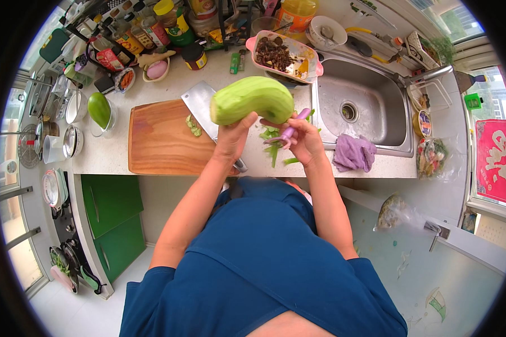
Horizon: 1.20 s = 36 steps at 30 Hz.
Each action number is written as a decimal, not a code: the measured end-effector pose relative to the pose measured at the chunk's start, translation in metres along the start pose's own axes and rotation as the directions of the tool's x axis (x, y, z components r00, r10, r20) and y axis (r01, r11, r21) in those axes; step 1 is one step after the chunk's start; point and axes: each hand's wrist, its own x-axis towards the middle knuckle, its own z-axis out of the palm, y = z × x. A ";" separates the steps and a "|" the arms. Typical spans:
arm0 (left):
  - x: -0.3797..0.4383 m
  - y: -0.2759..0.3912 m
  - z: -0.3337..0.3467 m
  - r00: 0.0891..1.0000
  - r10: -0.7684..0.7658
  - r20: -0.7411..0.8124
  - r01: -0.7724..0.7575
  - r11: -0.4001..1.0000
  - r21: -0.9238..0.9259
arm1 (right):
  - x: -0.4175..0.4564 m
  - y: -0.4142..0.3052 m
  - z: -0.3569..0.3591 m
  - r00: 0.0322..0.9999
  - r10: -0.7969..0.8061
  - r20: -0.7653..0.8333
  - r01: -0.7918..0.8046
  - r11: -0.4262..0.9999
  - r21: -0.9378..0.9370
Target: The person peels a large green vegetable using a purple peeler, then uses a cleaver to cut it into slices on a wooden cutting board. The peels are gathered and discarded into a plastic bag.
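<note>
My left hand (pixel 232 137) grips a large pale-green peeled squash or melon (pixel 253 99) near its left end, above the counter. Between the fingers of my right hand (pixel 307 141) is a purple vegetable peeler (pixel 294 129), close under the squash's right end. Green peelings (pixel 273 147) lie on the counter below my right hand. A cleaver (pixel 202 107) rests with its blade partly on a wooden cutting board (pixel 164 139), its handle reaching the front edge behind my left wrist. A small green piece (pixel 192 126) lies on the board beside the blade.
A steel sink (pixel 364 99) is at the right, with a purple cloth (pixel 354 152) on its front rim. A pink-handled dish (pixel 283 54) of dark food stands behind the squash. Bottles and jars (pixel 143 31) line the back left. A glass bowl holds a green fruit or vegetable (pixel 99 110).
</note>
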 end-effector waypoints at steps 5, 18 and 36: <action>-0.006 0.011 -0.017 0.948 -0.174 0.267 0.154 0.984 0.092 | -0.002 -0.009 -0.038 0.993 -0.117 0.018 0.117 0.993 -0.010; 0.011 0.036 -0.005 0.892 -0.393 0.224 0.241 0.831 0.501 | -0.026 -0.042 0.024 0.968 -0.171 0.186 0.250 0.759 -0.602; -0.006 0.030 0.021 0.992 -0.120 0.031 0.071 0.750 0.658 | -0.047 -0.053 0.052 0.800 -0.587 0.122 0.568 0.678 -0.467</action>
